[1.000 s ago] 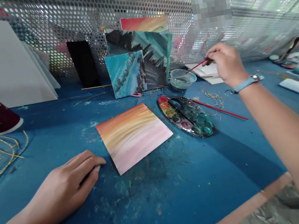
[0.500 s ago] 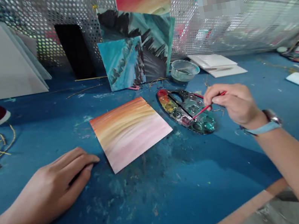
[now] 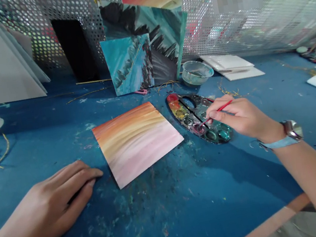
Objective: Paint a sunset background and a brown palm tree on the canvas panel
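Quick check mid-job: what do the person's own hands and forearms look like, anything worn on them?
Both hands are gloveless. The right hand has a watch at its wrist, silvery with a light blue strap. The left hand shows nothing worn.

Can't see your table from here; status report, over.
Right hand gripping red paintbrush, tip at pink well of palette. Left hand resting on table beside orange-to-pink painting. Right hand hides part of palette.
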{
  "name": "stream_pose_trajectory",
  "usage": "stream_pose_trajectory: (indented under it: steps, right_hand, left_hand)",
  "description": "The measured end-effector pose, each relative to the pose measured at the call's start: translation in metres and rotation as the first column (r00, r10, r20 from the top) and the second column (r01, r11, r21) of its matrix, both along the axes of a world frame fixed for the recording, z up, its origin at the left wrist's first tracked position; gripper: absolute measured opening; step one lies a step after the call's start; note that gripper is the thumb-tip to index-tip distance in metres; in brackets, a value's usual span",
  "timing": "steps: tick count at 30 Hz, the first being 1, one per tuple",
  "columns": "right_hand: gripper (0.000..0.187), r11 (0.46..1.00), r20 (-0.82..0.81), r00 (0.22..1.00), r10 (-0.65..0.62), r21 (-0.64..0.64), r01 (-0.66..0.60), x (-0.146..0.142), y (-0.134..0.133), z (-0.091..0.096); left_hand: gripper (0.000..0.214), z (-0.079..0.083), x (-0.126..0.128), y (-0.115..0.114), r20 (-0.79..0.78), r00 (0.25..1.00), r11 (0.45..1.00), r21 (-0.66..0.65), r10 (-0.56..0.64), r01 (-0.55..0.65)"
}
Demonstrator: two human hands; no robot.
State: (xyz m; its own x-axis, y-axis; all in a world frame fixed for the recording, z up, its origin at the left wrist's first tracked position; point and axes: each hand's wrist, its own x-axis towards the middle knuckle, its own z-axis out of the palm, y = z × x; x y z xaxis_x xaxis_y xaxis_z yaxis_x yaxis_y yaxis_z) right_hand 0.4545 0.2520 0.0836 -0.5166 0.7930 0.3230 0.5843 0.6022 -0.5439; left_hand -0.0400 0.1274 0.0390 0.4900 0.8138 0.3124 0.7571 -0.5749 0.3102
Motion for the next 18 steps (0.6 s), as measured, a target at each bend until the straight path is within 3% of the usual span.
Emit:
stream_pose_trajectory:
  steps: [13,18]
  right_hand:
    - [0.046,0.998,0.069,0.997,0.036,0.058,-0.040,-0.0009,-0.0035,0.0055]
    - [0.032,0.991,0.062,0.998,0.009,0.136,-0.017,-0.0028,-0.0088,0.0056]
  left_hand:
    - [0.029,-0.0091,-0.0096,-0.0001,-0.001,1.000,0.999,0.047,-0.012,0.012]
    - [0.031,-0.0085,-0.0101,0.0010,-0.005,1.000,1.000,0.031,-0.005,0.005]
